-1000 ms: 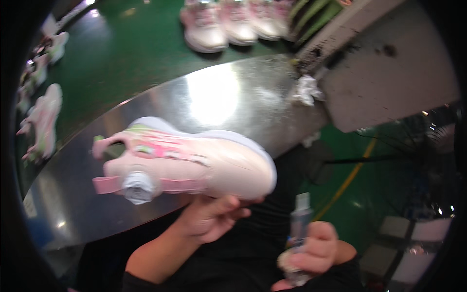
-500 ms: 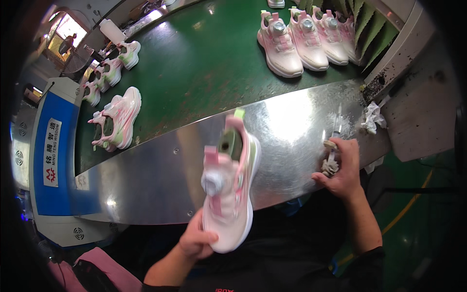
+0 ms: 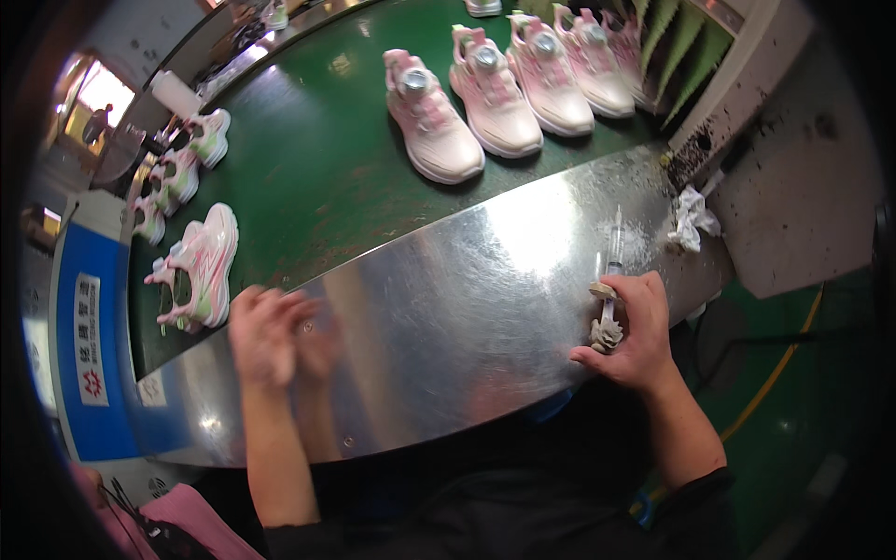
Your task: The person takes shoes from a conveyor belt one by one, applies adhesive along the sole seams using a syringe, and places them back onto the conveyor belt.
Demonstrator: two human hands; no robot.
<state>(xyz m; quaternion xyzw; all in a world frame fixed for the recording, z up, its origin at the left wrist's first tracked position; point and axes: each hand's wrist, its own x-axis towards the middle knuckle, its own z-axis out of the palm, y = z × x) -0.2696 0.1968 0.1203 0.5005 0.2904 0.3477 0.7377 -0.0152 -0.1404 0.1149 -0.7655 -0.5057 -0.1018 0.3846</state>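
My left hand (image 3: 271, 336), blurred by motion, hovers above the left part of the metal plate (image 3: 439, 317) with its fingers apart and nothing in them. Close beyond it, a pair of pink and white shoes (image 3: 210, 266) lies on its side. In my right hand (image 3: 642, 327) is a clear syringe (image 3: 615, 250), its tip pointing away over the plate; pale, crusty residue covers its near end. One pink and white shoe with a dial (image 3: 434, 135) stands at the left end of a row of similar shoes (image 3: 551, 89) on the green surface (image 3: 308, 177).
More small shoes (image 3: 177, 177) line the far left beside a white bottle (image 3: 175, 93). A blue and white machine housing (image 3: 89, 345) borders the left side. Crumpled white tissue (image 3: 693, 219) lies right of the syringe. Green flaps (image 3: 686, 56) hang behind the row, at a machine opening.
The shoe my left hand held now stands at the row's left end. That hand has let go and moved left toward the lying pair. My right hand keeps the syringe.
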